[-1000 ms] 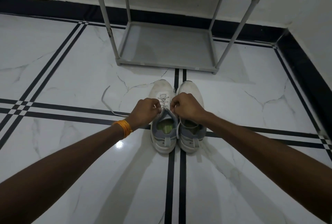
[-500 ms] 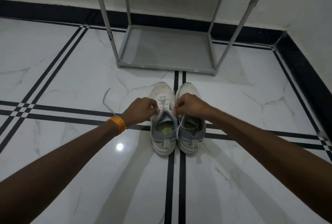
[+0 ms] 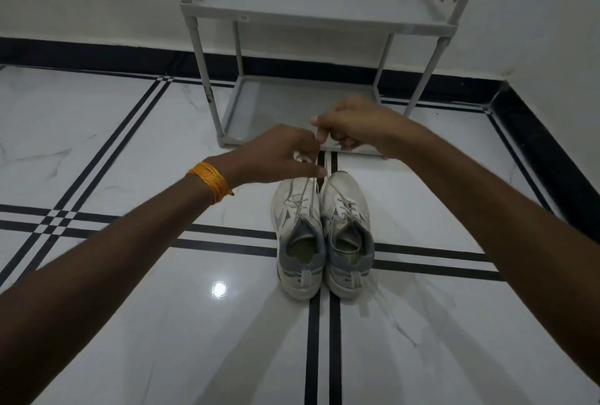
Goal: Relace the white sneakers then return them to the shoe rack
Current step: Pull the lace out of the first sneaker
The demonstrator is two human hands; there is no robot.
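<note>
Two white sneakers with grey heels stand side by side on the floor, toes toward the rack: the left sneaker (image 3: pixel 298 235) and the right sneaker (image 3: pixel 349 235). A white lace (image 3: pixel 303 191) runs up from the left sneaker's eyelets into my left hand (image 3: pixel 279 154), which is closed around it above the toe. My right hand (image 3: pixel 354 125) is raised a little higher and further away, fingers pinched on the lace end next to the left hand. The right sneaker's lace looks threaded. The grey two-shelf shoe rack (image 3: pixel 311 19) stands just beyond the hands, both shelves bare.
White marble floor (image 3: pixel 130 144) with black inlay stripes crossing under the sneakers. A white wall with a black skirting (image 3: pixel 97 53) runs behind the rack, and another wall closes the right side. An orange thread band (image 3: pixel 212 180) is on my left wrist.
Both hands have lifted from the left sneaker's tongue and moved forward toward the rack, drawing the lace up taut. The camera tilted up, so the rack's top shelf is now in view.
</note>
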